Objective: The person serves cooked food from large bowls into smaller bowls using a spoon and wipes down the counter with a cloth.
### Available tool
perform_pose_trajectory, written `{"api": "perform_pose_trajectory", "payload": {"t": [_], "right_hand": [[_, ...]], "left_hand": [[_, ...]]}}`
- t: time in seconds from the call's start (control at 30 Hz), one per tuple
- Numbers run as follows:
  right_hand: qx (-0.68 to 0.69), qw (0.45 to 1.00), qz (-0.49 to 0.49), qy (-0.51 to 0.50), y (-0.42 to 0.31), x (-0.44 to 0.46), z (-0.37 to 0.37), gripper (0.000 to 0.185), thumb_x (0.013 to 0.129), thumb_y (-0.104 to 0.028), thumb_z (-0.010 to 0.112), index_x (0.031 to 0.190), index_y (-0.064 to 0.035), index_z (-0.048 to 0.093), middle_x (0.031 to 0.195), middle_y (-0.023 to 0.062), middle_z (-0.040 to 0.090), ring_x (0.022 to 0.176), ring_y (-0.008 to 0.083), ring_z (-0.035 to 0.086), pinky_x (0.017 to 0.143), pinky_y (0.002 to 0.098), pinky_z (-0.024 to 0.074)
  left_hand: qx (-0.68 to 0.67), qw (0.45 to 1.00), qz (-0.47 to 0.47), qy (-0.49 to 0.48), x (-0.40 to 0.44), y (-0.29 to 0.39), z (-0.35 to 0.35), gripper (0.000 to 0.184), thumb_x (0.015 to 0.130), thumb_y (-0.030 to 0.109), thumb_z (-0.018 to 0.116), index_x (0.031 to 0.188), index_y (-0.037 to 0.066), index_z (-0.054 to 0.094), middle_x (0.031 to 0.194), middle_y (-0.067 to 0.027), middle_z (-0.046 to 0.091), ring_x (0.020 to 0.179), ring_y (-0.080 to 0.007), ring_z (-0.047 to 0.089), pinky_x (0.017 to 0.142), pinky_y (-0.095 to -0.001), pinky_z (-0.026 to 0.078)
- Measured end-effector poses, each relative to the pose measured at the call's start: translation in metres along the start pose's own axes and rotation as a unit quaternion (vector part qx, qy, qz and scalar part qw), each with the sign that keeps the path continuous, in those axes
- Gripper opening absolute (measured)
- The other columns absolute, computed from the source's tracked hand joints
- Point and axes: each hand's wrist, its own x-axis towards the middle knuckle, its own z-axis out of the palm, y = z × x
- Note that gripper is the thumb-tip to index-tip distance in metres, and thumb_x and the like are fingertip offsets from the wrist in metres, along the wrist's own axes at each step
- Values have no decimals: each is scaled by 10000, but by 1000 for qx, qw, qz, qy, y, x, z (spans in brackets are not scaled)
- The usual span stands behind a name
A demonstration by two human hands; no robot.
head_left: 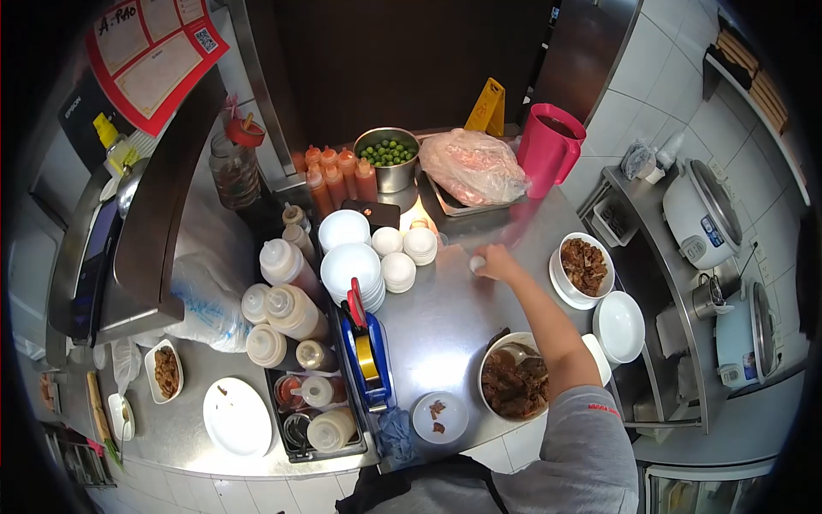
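My right hand [495, 260] reaches over the middle of the steel counter [437, 330]. Its fingers are closed on a small white object [476, 264], too small to identify. Stacks of small white cups [399, 271] stand to its left. Below my forearm, a large bowl of dark cooked meat [514, 381] is partly covered by my arm. A white bowl of meat pieces [584, 266] sits on the right. Near my body lies a white plate with a few scraps [439, 417]. My left hand is out of view.
At the back stand sauce bottles [340, 176], a pot of green limes [388, 158], a bagged item [473, 168] and a pink pitcher [548, 150]. A blue tape dispenser [368, 360] and squeeze bottles [295, 313] are left. Rice cookers [702, 214] stand right.
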Motion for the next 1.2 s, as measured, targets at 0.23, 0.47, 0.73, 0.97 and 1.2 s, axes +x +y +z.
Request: {"api": "perform_pose_trajectory", "payload": {"t": [0.23, 0.47, 0.73, 0.97, 1.2], "right_hand": [[4, 994, -44, 100, -64, -25, -14, 549, 723, -279, 732, 1201, -65, 568, 1137, 239, 594, 1090, 363, 558, 927, 415, 452], [-30, 999, -21, 18, -63, -178, -82, 395, 747, -240, 696, 1077, -32, 634, 1040, 202, 644, 957, 354, 620, 873, 406, 476], [-222, 948, 224, -36, -46, -287, -47, 354, 786, -99, 577, 1136, -74, 529, 1146, 158, 581, 1086, 312, 565, 956, 558, 380], [-231, 938, 254, -45, -19, -301, -32, 389, 810, -104, 537, 1188, -79, 449, 1129, 162, 615, 1096, 306, 577, 1006, 567, 317], [-207, 957, 178, -101, 0, -304, -47, 293, 813, -94, 530, 1102, -116, 570, 1046, 105, 642, 1022, 311, 606, 986, 584, 337]], "left_hand": [[-148, 989, 0, 5, 45, -91, 60, 391, 986, 342, 398, 1029, 2, 588, 850, -112, 626, 733, -180, 583, 685, -323, 487], [-51, 946, -21, -318, 60, -92, 79, 351, 975, 319, 436, 1063, 12, 581, 905, -104, 634, 795, -182, 589, 759, -306, 475], [-31, 833, -21, -553, 106, 23, 47, 334, 967, 302, 463, 1115, 23, 574, 950, -109, 641, 875, -194, 601, 801, -309, 470], [-14, 754, 163, -636, 68, 160, -29, 332, 961, 287, 487, 1161, 34, 568, 989, -114, 646, 945, -205, 612, 838, -311, 466], [-152, 635, 310, -691, -23, 280, -24, 439, 954, 283, 516, 1323, 64, 423, 1123, -111, 595, 977, -186, 612, 843, -309, 475]]}}
